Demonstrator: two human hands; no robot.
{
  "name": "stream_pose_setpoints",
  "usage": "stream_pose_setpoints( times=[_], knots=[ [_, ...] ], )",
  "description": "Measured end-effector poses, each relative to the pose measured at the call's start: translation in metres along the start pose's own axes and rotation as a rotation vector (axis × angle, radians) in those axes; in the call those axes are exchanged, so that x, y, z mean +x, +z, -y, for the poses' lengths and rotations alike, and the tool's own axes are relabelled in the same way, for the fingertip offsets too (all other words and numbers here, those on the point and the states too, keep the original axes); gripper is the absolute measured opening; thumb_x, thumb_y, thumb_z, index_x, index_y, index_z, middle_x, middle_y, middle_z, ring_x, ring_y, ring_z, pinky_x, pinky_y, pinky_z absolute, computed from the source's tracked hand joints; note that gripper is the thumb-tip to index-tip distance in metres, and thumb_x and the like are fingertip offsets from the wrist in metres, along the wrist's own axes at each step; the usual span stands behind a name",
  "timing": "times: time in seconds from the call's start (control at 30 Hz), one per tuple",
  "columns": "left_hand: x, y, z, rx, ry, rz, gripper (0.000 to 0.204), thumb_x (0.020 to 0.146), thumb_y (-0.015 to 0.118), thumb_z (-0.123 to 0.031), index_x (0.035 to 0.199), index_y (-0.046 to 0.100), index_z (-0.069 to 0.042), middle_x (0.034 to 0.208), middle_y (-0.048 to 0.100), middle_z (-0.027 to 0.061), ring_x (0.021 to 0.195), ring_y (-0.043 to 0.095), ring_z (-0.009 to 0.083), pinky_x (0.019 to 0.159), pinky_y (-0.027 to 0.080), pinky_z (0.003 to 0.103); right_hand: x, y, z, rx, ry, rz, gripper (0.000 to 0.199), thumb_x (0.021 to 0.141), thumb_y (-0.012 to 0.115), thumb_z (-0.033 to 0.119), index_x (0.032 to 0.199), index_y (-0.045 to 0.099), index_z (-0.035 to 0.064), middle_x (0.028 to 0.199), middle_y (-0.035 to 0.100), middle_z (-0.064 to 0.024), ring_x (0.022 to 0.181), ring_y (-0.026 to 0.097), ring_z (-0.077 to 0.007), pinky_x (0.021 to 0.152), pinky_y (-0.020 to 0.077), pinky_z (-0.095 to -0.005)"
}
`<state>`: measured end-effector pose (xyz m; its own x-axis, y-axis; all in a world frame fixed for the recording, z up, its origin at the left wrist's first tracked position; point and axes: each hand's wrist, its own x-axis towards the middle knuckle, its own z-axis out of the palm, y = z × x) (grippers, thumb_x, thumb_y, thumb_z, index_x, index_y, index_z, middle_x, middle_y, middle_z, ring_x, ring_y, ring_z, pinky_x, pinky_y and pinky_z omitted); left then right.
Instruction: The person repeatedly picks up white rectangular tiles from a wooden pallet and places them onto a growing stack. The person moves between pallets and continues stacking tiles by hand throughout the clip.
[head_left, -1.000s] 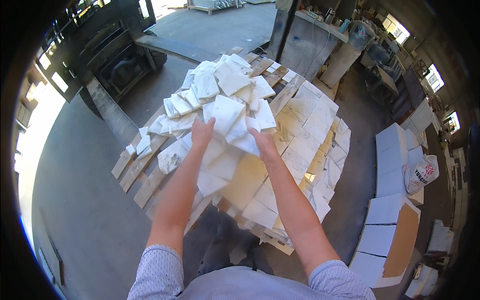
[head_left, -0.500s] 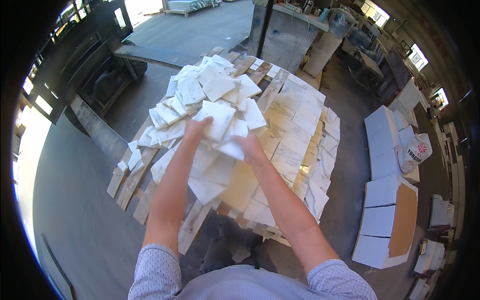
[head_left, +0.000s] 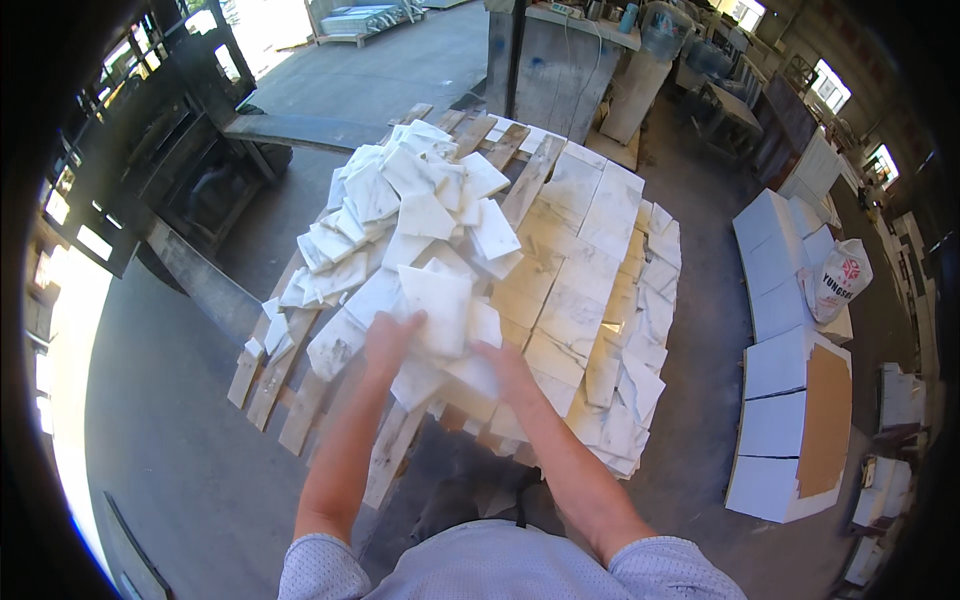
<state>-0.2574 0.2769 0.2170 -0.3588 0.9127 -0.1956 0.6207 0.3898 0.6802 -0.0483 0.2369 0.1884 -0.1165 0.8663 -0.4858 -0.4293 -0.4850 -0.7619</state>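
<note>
Tile heap (head_left: pixel 400 190) on pallet (head_left: pixel 273 385); tile rows (head_left: pixel 580 290) right of heap; forklift (head_left: pixel 185 165) left.

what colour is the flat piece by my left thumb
The flat piece is white, clearest in head view.

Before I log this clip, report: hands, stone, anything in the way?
Left hand gripping white stone pieces at left edge. Right hand at right edge, grip blurred. Jumbled stone heap just beyond.

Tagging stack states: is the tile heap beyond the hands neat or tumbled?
Tumbled: the tile heap lies overlapped at mixed angles, while the slabs to its right lie flat, side by side.
</note>
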Motion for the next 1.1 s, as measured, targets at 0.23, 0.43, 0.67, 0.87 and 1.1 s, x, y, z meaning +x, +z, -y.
stream_pose_setpoints(
  times=[0.23,0.43,0.67,0.87,1.1],
  knots=[
    [-0.014,-0.02,-0.002,0.164,0.009,0.224,0.07,0.075,0.073,-0.057,0.094,0.063,0.009,0.095,0.066,0.0255,0.086,0.065,0.0355,0.078,0.05,0.044,-0.017,-0.014,-0.005,-0.073,-0.168,0.008,0.03,0.083,0.07,0.016,0.107,0.066,-0.0018,0.09,0.068,-0.0071,0.074,0.064,-0.0154,0.068,0.0521,-0.029],
    [-0.054,-0.016,0.006,-0.605,-0.127,0.544,0.062,0.08,0.075,-0.038,0.118,0.053,0.006,0.092,0.064,0.0118,0.075,0.065,0.019,0.064,0.059,0.03,-0.067,-0.054,0.012,-0.078,-0.07,0.109,0.039,0.081,0.074,0.016,0.113,0.063,-0.0031,0.1,0.069,-0.0081,0.087,0.065,-0.0133,0.079,0.052,-0.0278],
    [-0.103,0.046,0.021,-0.635,-0.273,0.907,0.073,0.082,0.072,-0.041,0.135,0.044,0.001,0.114,0.065,0.0129,0.094,0.068,0.025,0.069,0.06,0.04,-0.131,-0.125,-0.005,-0.264,-0.155,0.043,0.041,0.084,0.073,0.025,0.113,0.064,-0.0028,0.097,0.069,-0.0069,0.086,0.062,-0.0117,0.079,0.0496,-0.0269],
    [-0.176,0.123,0.049,-1.034,-0.507,0.966,0.067,0.085,0.071,-0.033,0.142,0.042,-0.01,0.134,0.055,0.005,0.121,0.055,0.0249,0.1,0.046,0.047,-0.176,-0.18,-0.053,-0.187,0.001,-0.24,0.043,0.094,0.06,0.037,0.107,0.065,-0.0037,0.086,0.066,-0.0055,0.078,0.057,-0.0117,0.071,0.0476,-0.0298],
    [-0.214,0.17,0.042,-1.08,-0.722,0.848,0.059,0.087,0.067,-0.025,0.139,0.043,-0.013,0.133,0.056,0.006,0.121,0.055,0.0285,0.099,0.046,0.049,-0.218,-0.23,-0.095,0.022,-0.114,-0.707,0.037,0.097,0.058,0.034,0.104,0.066,-0.0022,0.082,0.061,-0.0009,0.078,0.053,-0.0092,0.072,0.0452,-0.0275]
  ],
)
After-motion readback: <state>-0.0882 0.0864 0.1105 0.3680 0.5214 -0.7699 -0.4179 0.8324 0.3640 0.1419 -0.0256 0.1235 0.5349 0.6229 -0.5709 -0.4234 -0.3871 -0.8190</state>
